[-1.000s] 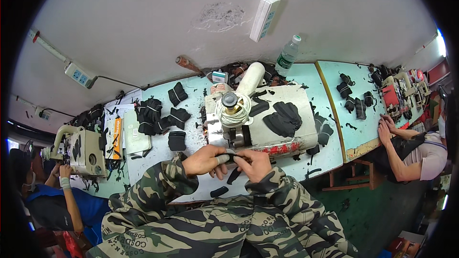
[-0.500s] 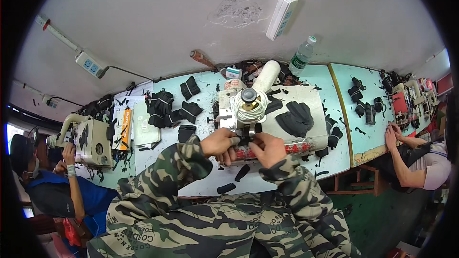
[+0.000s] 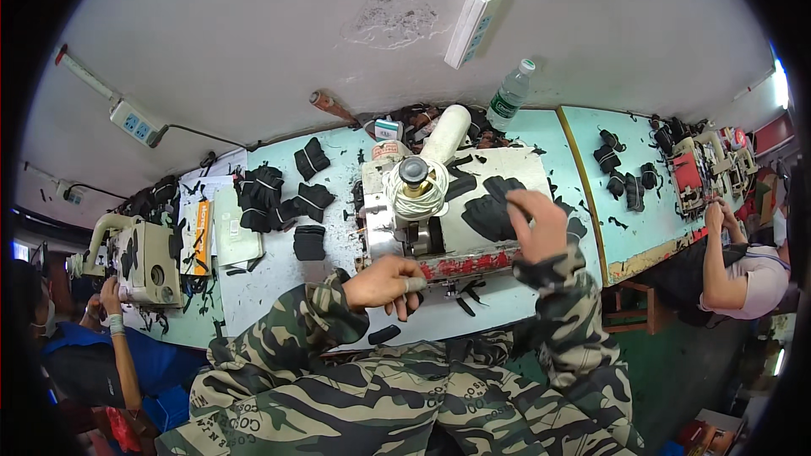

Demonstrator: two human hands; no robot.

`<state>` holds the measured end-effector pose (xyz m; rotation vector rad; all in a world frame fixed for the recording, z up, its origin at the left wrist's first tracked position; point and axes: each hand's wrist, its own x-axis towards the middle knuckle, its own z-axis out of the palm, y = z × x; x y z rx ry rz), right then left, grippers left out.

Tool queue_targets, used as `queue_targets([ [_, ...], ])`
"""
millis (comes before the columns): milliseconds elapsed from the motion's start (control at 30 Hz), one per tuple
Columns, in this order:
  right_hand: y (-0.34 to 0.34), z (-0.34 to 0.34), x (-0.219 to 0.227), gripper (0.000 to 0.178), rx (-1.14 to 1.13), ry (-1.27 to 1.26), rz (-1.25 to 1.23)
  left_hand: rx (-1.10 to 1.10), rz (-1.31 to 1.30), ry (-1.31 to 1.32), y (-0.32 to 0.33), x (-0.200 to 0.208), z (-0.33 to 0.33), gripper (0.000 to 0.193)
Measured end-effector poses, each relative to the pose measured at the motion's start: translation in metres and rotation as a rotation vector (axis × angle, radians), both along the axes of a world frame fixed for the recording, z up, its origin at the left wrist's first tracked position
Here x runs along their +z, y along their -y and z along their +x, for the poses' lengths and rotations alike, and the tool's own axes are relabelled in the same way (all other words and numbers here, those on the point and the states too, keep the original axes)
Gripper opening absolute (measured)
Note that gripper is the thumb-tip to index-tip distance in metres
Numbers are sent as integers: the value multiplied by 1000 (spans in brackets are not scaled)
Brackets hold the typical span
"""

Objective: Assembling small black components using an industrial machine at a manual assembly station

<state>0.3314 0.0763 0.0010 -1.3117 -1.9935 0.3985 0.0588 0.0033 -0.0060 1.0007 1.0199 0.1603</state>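
My right hand [image 3: 541, 224] is over a loose pile of black fabric pieces [image 3: 488, 213] on top of the cream sewing machine [image 3: 519, 165]. Its thumb and forefinger are apart, at the pile's right edge. In front of the machine, by its worn red front edge [image 3: 463, 266], my left hand [image 3: 384, 285] hangs with loosely bent fingers and a pale band round one of them. I see nothing in it. White thread [image 3: 416, 194] is wound around a dark-knobbed post on the machine. A small black piece [image 3: 384, 335] lies near the table's front edge.
Tied black bundles [image 3: 309, 243] lie on the pale table left of the machine, near a green folder [image 3: 238, 228]. A water bottle [image 3: 510, 97] stands behind. Co-workers sit at machines on either side. A power strip [image 3: 473, 27] hangs on the wall.
Both hands have left the machine's middle, where they were together. My right hand has moved right to the black pile; my left hand has come down toward me. The view has shifted slightly.
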Motion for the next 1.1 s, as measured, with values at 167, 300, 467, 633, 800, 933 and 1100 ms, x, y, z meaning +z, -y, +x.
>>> queue_targets([
  [167,-54,-39,3,29,118,445,-234,-15,42,34,13,0,14,21],
  [300,-59,-63,8,26,169,658,-230,36,25,52,25,-4,6,19],
  [467,-64,-52,5,21,52,418,-437,16,60,36,30,-3,-6,21],
  [633,-15,-23,14,19,-2,94,-41,171,41,44,48,-14,-41,20],
  [800,31,-26,-9,35,14,321,56,625,284,-177,71,-57,-113,16],
  [933,60,-41,-25,40,16,320,58,179,909,-944,73,-106,-208,53],
  [1100,68,-56,-15,38,-66,338,134,-99,1065,-1040,57,-118,-243,74],
])
